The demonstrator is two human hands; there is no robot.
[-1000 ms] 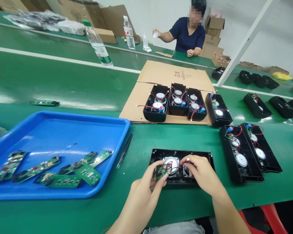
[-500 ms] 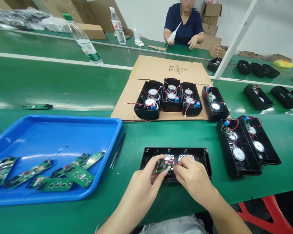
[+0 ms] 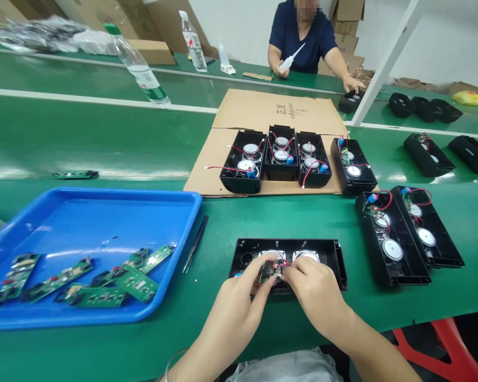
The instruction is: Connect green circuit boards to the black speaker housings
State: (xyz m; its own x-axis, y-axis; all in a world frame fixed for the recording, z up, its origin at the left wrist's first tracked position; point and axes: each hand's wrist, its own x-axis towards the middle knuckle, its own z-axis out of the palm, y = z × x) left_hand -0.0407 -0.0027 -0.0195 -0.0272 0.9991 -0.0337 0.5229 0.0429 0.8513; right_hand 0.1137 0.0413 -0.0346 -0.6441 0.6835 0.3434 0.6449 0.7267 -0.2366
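Observation:
A black speaker housing [image 3: 326, 254] lies on the green table right in front of me, with two round speakers inside. Over it, my left hand [image 3: 242, 297] holds a small green circuit board [image 3: 266, 270] between thumb and fingers. My right hand [image 3: 316, 286] is closed at the board's right end, fingertips pinched at the red wires [image 3: 282, 262]. Whether a connector sits between those fingertips is too small to tell. Part of the housing is hidden behind both hands.
A blue tray [image 3: 123, 196] with several circuit boards is at left, black tweezers [image 3: 196, 243] beside it. Several speaker housings stand on cardboard [image 3: 207, 154] and at right [image 3: 394, 249]. Bottles [image 3: 143, 77] stand beyond. Across the table, a person [image 3: 302, 48] holds a white squeeze bottle.
My hands stay over the housing; the board has tilted slightly and my right fingertips are nearer to it. The person opposite has reached out to a black housing. Tray boards appear shifted right.

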